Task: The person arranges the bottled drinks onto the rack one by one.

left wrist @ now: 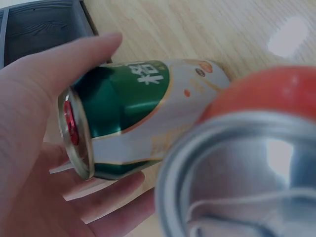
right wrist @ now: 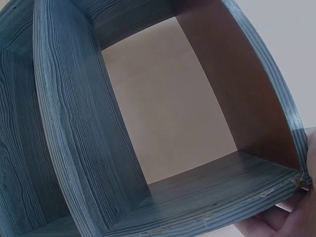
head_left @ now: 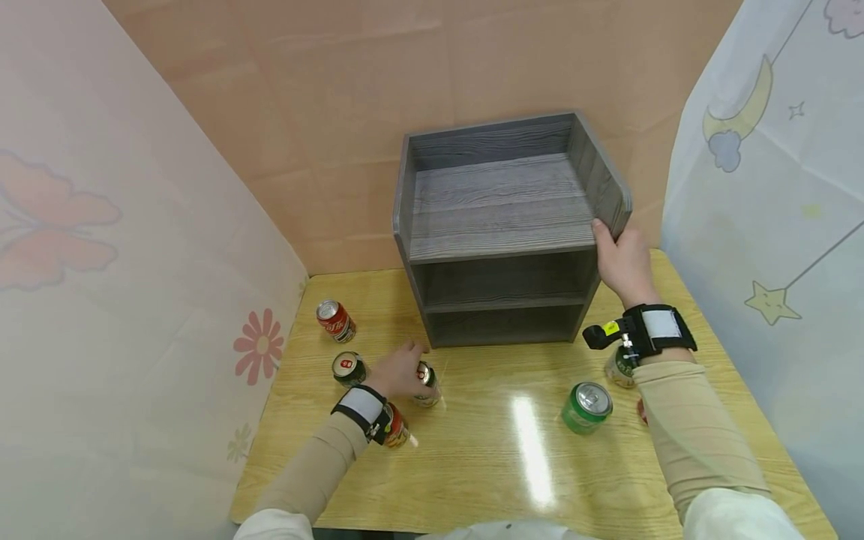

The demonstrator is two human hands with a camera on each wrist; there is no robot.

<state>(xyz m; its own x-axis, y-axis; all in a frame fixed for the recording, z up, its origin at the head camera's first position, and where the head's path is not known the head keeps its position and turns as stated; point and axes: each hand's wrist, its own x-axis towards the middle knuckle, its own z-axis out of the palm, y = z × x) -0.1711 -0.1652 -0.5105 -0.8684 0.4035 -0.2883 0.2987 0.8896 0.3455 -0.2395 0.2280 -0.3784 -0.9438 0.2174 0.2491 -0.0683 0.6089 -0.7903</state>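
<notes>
My left hand (head_left: 400, 373) is at a green-and-white drink can (head_left: 428, 390) standing near the shelf's front left corner. In the left wrist view, the thumb and loosely spread fingers lie on either side of this can, with gaps showing around it. A red can (head_left: 397, 431) stands close by the left wrist, its silver top large in the left wrist view. My right hand (head_left: 624, 262) grips the grey wooden shelf (head_left: 499, 214) at its right side, thumb on the top board's front corner and fingers underneath.
Left of the shelf stand a red cola can (head_left: 336, 322) and a dark can (head_left: 348, 368). On the right are a green can (head_left: 586, 409) and another can (head_left: 619, 371), partly behind the right wrist. A reddish thing (head_left: 641, 411) is mostly hidden by the forearm.
</notes>
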